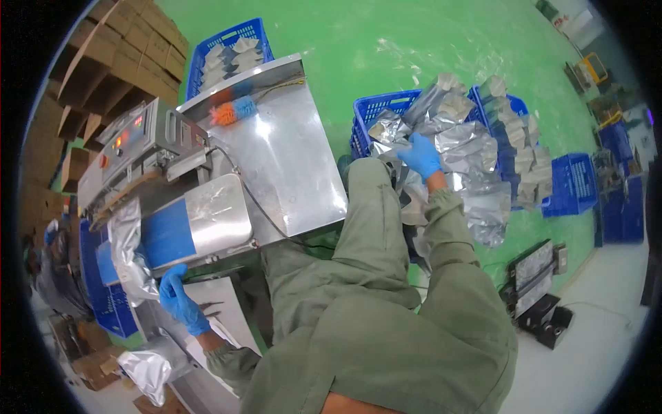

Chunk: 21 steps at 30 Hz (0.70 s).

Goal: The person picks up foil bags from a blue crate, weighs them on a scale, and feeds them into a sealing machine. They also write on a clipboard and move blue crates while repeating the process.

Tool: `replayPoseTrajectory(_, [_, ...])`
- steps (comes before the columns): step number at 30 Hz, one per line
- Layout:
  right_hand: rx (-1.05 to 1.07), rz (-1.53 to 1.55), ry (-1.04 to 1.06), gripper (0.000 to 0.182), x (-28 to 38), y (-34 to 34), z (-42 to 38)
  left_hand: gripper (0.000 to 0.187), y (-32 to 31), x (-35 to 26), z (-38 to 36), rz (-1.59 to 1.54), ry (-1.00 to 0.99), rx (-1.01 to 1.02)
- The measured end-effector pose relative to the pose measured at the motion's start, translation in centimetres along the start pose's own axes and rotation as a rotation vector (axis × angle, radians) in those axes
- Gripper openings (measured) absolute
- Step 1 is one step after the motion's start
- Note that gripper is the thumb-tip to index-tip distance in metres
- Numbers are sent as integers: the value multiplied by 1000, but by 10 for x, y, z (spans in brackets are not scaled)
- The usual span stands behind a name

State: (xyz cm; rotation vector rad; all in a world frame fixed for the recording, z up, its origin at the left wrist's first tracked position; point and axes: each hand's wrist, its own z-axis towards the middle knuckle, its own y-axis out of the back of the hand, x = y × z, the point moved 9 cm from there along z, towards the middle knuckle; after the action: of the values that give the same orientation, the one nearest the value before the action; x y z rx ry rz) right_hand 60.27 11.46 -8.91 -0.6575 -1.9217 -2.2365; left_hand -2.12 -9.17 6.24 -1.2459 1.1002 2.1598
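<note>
My left hand (181,303), in a blue glove, is beside the belt of a sealing machine (138,138), its fingers stretched out and holding nothing that I can see. Just past its fingertips, a silver foil bag (129,252) lies across the blue conveyor belt (167,233). On my right, my gloved right hand (420,157) is closed at the edge of a silver foil bag (394,141), among many more piled over a blue crate (379,103). Its fingertips are partly hidden by the crumpled foil.
A steel table (289,159) with an orange and blue duster (233,110) adjoins the machine. Another blue crate (260,34) holds bags behind it. Cardboard boxes (124,55) are stacked at the left. A cable (258,214) hangs over the table. A blue crate (574,183) stands far right.
</note>
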Motion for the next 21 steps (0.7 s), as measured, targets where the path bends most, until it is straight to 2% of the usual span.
replayPoseTrajectory(1, [4, -13, 25, 36, 1, 3, 0, 19, -7, -1, 1, 7, -15, 1])
replayPoseTrajectory(3, [207, -179, 48, 43, 0, -11, -6, 17, -22, -9, 1, -30, -12, 20])
replayPoseTrajectory(5, [225, -244, 72, 44, -17, -46, 6, 14, -48, -40, -3, -58, -82, 157])
replayPoseTrajectory(6, [233, -290, 64, 46, -22, -57, 15, 14, -50, -47, -4, -69, -59, 116])
replayPoseTrajectory(7, [234, -309, 110, 46, -8, -54, 17, 13, -56, -56, -7, -118, -66, 154])
replayPoseTrajectory(9, [37, -119, 153, 48, 21, -35, 14, 13, -56, -61, -10, -170, -55, 150])
replayPoseTrajectory(10, [170, -232, 195, 48, 21, -48, 20, 13, -57, -60, -13, -192, -60, 177])
replayPoseTrajectory(11, [184, -249, 232, 48, 20, -51, 27, 14, -57, -59, -17, -213, -56, 212])
replayPoseTrajectory(13, [652, -663, 261, 47, 5, -84, 15, 13, -46, -59, -21, -151, -73, 218])
replayPoseTrajectory(16, [700, -593, 329, 39, 10, -74, -2, 14, -30, -57, -27, -141, -123, 176])
replayPoseTrajectory(17, [696, -613, 347, 39, 3, -76, -4, 14, -26, -51, -28, -150, -110, 156])
replayPoseTrajectory(19, [439, -490, 248, 32, -28, -78, 11, 14, -22, -35, -32, -180, -53, 128])
replayPoseTrajectory(20, [282, -465, 227, 29, -30, -68, 15, 14, -21, -33, -33, -173, -87, 128])
replayPoseTrajectory(21, [279, -474, 235, 29, -33, -69, 17, 14, -19, -32, -33, -179, -82, 120])
